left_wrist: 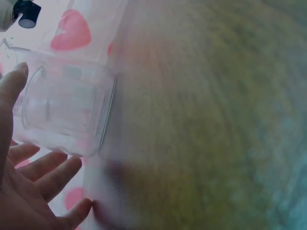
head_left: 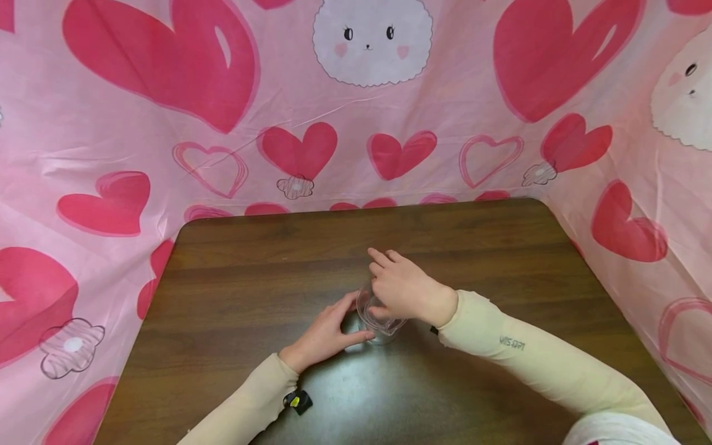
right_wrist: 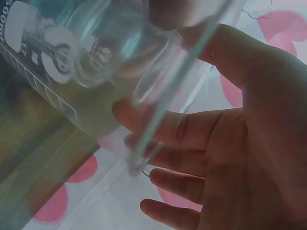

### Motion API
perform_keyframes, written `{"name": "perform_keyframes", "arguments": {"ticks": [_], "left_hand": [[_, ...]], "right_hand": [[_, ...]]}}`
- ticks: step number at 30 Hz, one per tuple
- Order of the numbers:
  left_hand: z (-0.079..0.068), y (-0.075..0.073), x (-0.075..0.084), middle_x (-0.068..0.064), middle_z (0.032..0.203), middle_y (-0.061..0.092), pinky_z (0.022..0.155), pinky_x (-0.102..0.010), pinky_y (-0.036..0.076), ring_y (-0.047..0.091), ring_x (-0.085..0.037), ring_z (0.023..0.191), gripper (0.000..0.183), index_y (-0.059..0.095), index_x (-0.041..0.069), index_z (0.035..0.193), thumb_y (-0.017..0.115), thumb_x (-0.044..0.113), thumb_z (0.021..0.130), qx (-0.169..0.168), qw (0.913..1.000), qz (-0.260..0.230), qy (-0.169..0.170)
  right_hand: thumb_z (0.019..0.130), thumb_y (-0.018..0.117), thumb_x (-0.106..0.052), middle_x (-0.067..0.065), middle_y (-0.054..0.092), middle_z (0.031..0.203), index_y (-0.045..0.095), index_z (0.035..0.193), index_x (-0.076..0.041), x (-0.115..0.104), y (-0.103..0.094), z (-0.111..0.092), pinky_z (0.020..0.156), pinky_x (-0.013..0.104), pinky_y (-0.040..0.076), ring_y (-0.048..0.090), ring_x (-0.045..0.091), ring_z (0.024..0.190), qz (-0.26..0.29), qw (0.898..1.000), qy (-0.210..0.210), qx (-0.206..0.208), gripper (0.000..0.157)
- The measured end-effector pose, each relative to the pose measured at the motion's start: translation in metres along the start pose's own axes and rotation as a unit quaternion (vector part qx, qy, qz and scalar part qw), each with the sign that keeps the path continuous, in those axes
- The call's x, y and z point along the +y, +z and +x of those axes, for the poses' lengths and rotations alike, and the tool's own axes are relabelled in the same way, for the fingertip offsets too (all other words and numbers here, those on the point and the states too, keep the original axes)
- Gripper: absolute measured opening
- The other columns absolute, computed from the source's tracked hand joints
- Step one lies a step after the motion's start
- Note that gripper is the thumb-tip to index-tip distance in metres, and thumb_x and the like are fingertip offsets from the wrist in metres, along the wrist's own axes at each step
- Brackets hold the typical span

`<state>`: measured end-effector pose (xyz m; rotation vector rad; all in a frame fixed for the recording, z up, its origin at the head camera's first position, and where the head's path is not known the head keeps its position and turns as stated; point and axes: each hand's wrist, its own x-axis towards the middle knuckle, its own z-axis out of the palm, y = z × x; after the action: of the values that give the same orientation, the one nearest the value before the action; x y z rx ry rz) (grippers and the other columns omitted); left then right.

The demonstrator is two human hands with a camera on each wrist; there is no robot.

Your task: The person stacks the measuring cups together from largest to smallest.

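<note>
A clear glass beaker (head_left: 384, 338) with white printed markings stands upright on the table. Nested in its mouth is a smaller clear glass vessel (right_wrist: 92, 64). From above, my right hand (head_left: 403, 287) pinches the small vessel near its rim, thumb on one side and index finger on the other. The other right fingers stretch out past the big beaker's rim. At the left of the beaker my left hand (head_left: 328, 327) has its fairly straight fingers and thumb spread along the glass. Its little finger rests by the tabletop in the left wrist view.
The dark wooden table (head_left: 267, 259) carries the beaker near its middle. Pink cloth (head_left: 311, 105) with hearts hangs behind and at both sides of the table. A small black device (head_left: 300, 402) sits at my left wrist.
</note>
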<state>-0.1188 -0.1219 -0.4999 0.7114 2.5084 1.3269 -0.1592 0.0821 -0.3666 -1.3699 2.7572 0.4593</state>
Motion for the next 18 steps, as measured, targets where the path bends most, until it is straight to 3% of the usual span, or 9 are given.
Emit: {"name": "perform_keyframes", "arguments": {"ticks": [4, 18], "left_hand": [[0.000, 0.001, 0.000, 0.003, 0.150, 0.058, 0.114, -0.060, 0.037, 0.051, -0.017, 0.141, 0.078, 0.040, 0.026, 0.157, 0.077, 0.049, 0.093, 0.004, 1.0000, 0.005, 0.007], [0.000, 0.001, 0.000, 0.005, 0.151, 0.057, 0.113, -0.064, 0.035, 0.050, -0.020, 0.142, 0.079, 0.039, 0.025, 0.159, 0.078, 0.047, 0.093, 0.004, 0.9999, 0.015, 0.002]], "right_hand": [[0.092, 0.072, -0.055, 0.012, 0.070, 0.126, 0.081, 0.090, -0.009, -0.003, 0.003, 0.001, 0.114, 0.048, 0.041, 0.043, 0.035, 0.146, 0.002, 1.000, 0.004, -0.012, 0.047], [0.089, 0.075, -0.055, 0.011, 0.071, 0.121, 0.080, 0.085, -0.011, -0.007, 0.014, 0.002, 0.113, 0.048, 0.042, 0.048, 0.035, 0.142, -0.017, 1.000, -0.001, 0.014, 0.045]]}}
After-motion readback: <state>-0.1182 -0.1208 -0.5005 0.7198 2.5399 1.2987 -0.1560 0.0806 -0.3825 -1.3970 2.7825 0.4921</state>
